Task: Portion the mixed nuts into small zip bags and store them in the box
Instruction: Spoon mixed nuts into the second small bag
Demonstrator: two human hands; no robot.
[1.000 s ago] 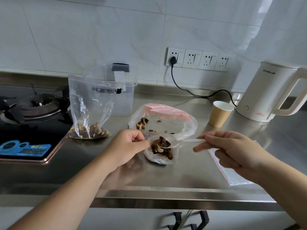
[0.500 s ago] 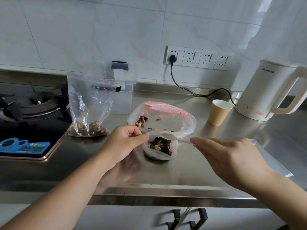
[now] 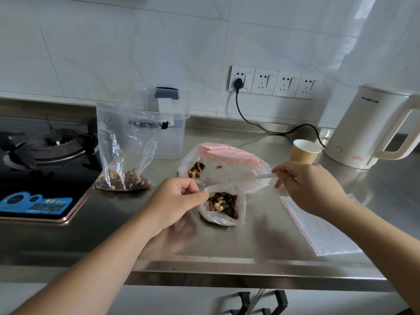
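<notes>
Counter: steel worktop [image 3: 261,242] under white tiles.
Left hand [image 3: 175,201]: pinches the small bag [image 3: 223,209] rim, keeping its mouth open.
Right hand [image 3: 311,185]: fingers curled round the spoon [image 3: 254,177], over the nut bag [image 3: 227,164], likely for another scoop.
Box [image 3: 169,130]: behind, waiting.

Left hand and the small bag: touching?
Touching. The head view shows the left hand pinching the small bag at its rim, holding it open.
</notes>
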